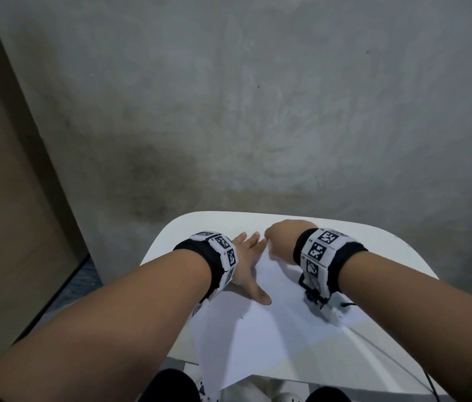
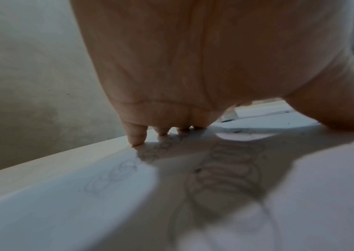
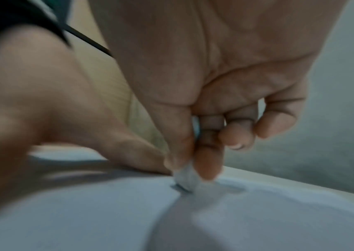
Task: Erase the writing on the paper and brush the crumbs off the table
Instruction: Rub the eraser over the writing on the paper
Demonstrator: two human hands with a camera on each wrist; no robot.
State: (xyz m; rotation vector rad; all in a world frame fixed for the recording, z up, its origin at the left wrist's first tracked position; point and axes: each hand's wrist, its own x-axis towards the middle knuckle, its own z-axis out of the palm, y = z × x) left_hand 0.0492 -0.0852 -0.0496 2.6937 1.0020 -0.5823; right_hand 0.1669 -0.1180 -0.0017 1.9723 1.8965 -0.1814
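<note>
A white sheet of paper (image 1: 269, 332) lies on the small white table (image 1: 380, 245). Faint pencil writing (image 2: 116, 175) shows on the paper in the left wrist view, partly in the hand's shadow. My left hand (image 1: 246, 265) lies flat on the paper's far left part, fingers spread and straight. My right hand (image 1: 279, 240) is just right of it, its thumb and fingers pinching a small white eraser (image 3: 185, 176) whose tip touches the paper. In the head view the eraser is hidden under the right hand. A few dark specks lie on the paper (image 1: 241, 317).
A bare grey concrete wall (image 1: 258, 97) stands right behind the table. A tan panel (image 1: 5, 198) is at the left. A thin black cable (image 1: 429, 378) runs off the table's right front. The table's rounded far edge (image 1: 229, 214) is close beyond both hands.
</note>
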